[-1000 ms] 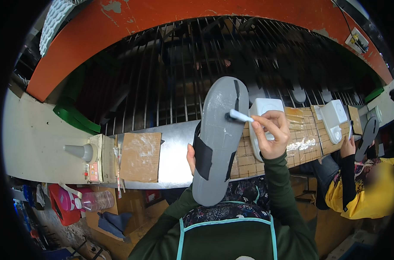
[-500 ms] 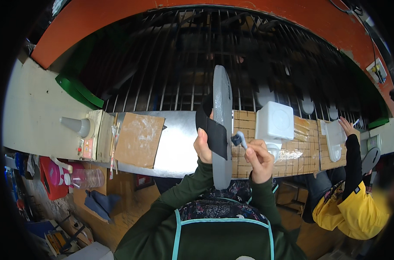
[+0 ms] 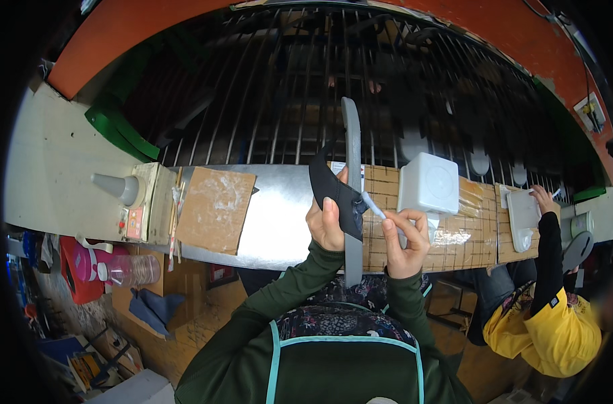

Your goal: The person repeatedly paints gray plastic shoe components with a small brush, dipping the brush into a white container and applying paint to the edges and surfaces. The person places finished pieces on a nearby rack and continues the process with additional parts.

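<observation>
Sandal strap (image 3: pixel 329 184), clasped in my left hand (image 3: pixel 327 226), meets the sole (image 3: pixel 353 261) just right of it; my right hand (image 3: pixel 405 246) pinches the brush (image 3: pixel 373 205), brushing seemingly unfinished.

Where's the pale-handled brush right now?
Head view, just right of centre: the pale-handled brush is pinched in the right hand, its dark tip close by the black strap of the grey sandal in the left hand.
</observation>
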`<state>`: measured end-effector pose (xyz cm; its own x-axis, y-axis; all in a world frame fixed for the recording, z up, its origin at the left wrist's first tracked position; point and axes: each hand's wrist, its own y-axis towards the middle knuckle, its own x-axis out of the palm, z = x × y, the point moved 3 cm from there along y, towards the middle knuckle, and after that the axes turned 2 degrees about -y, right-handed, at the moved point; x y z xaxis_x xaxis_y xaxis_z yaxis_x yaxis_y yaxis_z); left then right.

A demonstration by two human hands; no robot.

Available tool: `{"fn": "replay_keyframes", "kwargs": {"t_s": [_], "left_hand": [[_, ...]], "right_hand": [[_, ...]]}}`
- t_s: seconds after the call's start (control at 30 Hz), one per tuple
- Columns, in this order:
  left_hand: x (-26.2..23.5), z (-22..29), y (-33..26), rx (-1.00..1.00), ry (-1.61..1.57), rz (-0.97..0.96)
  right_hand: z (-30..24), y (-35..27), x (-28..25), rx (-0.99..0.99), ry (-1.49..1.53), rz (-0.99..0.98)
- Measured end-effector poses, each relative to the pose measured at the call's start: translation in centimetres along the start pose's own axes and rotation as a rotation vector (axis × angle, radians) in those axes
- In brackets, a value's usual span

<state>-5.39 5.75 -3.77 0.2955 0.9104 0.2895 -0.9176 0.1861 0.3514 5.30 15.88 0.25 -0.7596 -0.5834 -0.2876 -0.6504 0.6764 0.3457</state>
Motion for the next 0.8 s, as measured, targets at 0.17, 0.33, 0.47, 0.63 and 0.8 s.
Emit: {"fn": "replay_keyframes", "kwargs": {"t_s": [0.17,0.33,0.47,0.63,0.8], "left_hand": [[-0.2,0.5,0.0,0.06,0.054,-0.053],[0.0,1.4,0.3,0.131,0.085,-0.069],[0.0,2.2,0.8,0.149,0.123,-0.074],[0.0,2.5,1.2,0.178,0.175,-0.078],[-0.1,2.5,1.7,0.171,0.176,-0.086]], "right_hand": [[-0.4,1.2,-0.5,-0.151,-0.214,0.111],[-0.9,1.9,-1.1,-0.346,-0.313,0.144],[-1.1,2.1,-1.6,-0.345,-0.314,0.042],[-1.2,2.0,-1.8,-0.356,-0.312,-0.026],[-1.3,1.7,-2.0,-0.352,-0.307,-0.059]]}}
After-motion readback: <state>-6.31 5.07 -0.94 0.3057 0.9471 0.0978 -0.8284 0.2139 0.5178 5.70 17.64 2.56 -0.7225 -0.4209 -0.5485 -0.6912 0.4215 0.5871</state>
